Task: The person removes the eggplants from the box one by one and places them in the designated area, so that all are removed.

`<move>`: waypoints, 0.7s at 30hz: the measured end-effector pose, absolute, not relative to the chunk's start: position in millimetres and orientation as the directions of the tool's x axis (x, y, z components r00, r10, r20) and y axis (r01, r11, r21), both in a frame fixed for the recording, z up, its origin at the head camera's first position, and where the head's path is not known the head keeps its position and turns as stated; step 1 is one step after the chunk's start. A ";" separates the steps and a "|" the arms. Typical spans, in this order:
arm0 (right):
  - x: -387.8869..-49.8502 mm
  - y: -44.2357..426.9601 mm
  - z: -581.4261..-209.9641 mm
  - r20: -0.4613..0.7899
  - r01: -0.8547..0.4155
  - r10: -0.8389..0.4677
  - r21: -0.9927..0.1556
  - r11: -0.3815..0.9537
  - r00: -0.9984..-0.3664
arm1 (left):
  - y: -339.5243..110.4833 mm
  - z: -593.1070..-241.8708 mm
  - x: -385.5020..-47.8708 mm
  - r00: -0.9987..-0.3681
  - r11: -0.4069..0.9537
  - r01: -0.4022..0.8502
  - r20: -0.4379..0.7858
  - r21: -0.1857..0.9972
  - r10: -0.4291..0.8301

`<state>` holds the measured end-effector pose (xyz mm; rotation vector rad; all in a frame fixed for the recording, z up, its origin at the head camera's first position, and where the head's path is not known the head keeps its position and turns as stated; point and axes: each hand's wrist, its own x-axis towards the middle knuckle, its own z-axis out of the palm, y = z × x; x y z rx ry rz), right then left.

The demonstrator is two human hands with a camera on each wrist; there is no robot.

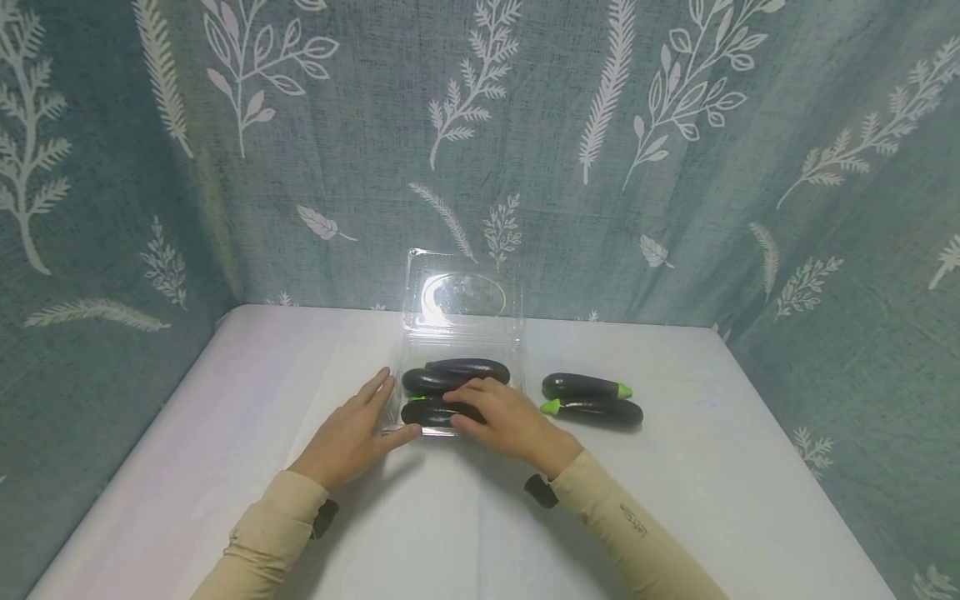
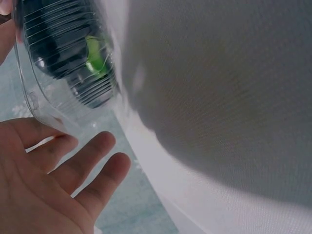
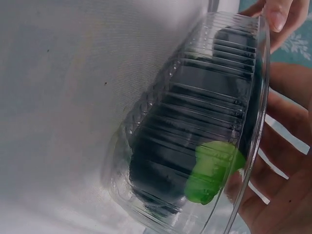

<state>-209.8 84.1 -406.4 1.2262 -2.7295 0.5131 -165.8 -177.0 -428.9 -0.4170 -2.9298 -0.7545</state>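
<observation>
A clear plastic clamshell box (image 1: 461, 340) sits on the table with its lid raised at the back. Several glossy dark eggplants lie crosswise inside, among them a rear one (image 1: 468, 367) and a front one (image 1: 429, 413). Bright green caps (image 3: 212, 170) show through the ribbed walls. My right hand (image 1: 506, 417) reaches over the front wall and holds the front eggplant, thumb on the near side and fingers on the far side. Along the box's left side lies my left hand (image 1: 352, 433), fingers extended, thumb at the front left corner.
To the right of the box, two more eggplants lie on the white table (image 1: 720, 500): a rear one (image 1: 577, 386) with its green cap rightward and a nearer one (image 1: 603, 412) with its cap leftward. A patterned green curtain (image 1: 525, 208) surrounds the back and sides.
</observation>
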 end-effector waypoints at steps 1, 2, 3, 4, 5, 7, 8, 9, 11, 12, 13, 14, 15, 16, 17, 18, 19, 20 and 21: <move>-210.2 83.9 -406.6 0.228 -0.740 -0.705 -0.261 0.620 -0.671 | -177.0 -429.0 -165.9 -0.959 0.841 0.284 0.152 0.461 0.240; -210.6 83.8 -406.6 0.226 -0.738 -0.704 -0.262 0.621 -0.673 | -177.0 -429.0 -165.9 -0.959 0.841 0.284 0.152 0.461 0.241; -210.9 83.7 -406.7 0.225 -0.738 -0.704 -0.261 0.622 -0.674 | -177.0 -429.0 -165.9 -0.959 0.841 0.284 0.151 0.460 0.241; -211.1 83.5 -406.8 0.224 -0.737 -0.703 -0.263 0.623 -0.675 | -177.1 -429.0 -165.9 -0.959 0.842 0.284 0.152 0.459 0.240; -211.2 83.4 -406.7 0.222 -0.736 -0.703 -0.264 0.624 -0.676 | -177.1 -429.0 -165.9 -0.959 0.842 0.283 0.152 0.459 0.240; -211.2 83.5 -406.5 0.222 -0.736 -0.704 -0.266 0.623 -0.675 | -177.1 -428.8 -165.9 -0.959 0.843 0.283 0.152 0.457 0.240; -211.2 83.5 -406.4 0.222 -0.736 -0.704 -0.266 0.622 -0.675 | -177.1 -428.8 -165.9 -0.959 0.843 0.283 0.152 0.457 0.240; -211.2 83.6 -406.4 0.223 -0.737 -0.704 -0.266 0.621 -0.674 | -177.1 -428.6 -165.9 -0.959 0.843 0.284 0.152 0.457 0.240; -211.3 83.6 -406.2 0.223 -0.739 -0.706 -0.266 0.619 -0.672 | -177.2 -428.3 -165.6 -0.958 0.842 0.286 0.153 0.458 0.242; -211.3 83.6 -406.1 0.223 -0.740 -0.707 -0.267 0.617 -0.671 | -177.2 -428.2 -165.5 -0.958 0.841 0.287 0.154 0.458 0.243; -211.3 83.7 -405.9 0.223 -0.740 -0.708 -0.267 0.617 -0.670 | -177.2 -428.1 -165.3 -0.957 0.841 0.288 0.154 0.458 0.244; -211.3 83.7 -405.9 0.223 -0.741 -0.708 -0.267 0.617 -0.670 | -177.3 -428.0 -165.1 -0.957 0.840 0.289 0.155 0.459 0.245; -211.3 83.7 -406.0 0.223 -0.741 -0.709 -0.266 0.616 -0.669 | -177.4 -427.9 -165.0 -0.957 0.839 0.290 0.155 0.460 0.246; -211.2 83.8 -405.9 0.223 -0.741 -0.709 -0.265 0.617 -0.669 | -177.4 -427.9 -165.0 -0.957 0.839 0.291 0.155 0.461 0.246; -211.1 84.0 -405.8 0.226 -0.742 -0.709 -0.264 0.616 -0.668 | -177.4 -427.8 -164.9 -0.957 0.838 0.291 0.155 0.461 0.246; -210.9 84.2 -405.7 0.227 -0.743 -0.709 -0.263 0.615 -0.667 | -177.4 -427.8 -164.9 -0.957 0.838 0.290 0.155 0.462 0.246; -210.9 84.3 -405.8 0.230 -0.745 -0.710 -0.260 0.614 -0.665 | -177.4 -427.8 -164.9 -0.957 0.838 0.290 0.155 0.463 0.246; -210.8 84.4 -405.7 0.235 -0.748 -0.711 -0.258 0.612 -0.663 | -177.4 -427.8 -165.0 -0.957 0.837 0.291 0.156 0.463 0.246; -210.5 84.6 -405.5 0.242 -0.751 -0.712 -0.256 0.609 -0.659 | -177.4 -427.7 -165.1 -0.957 0.838 0.291 0.156 0.462 0.246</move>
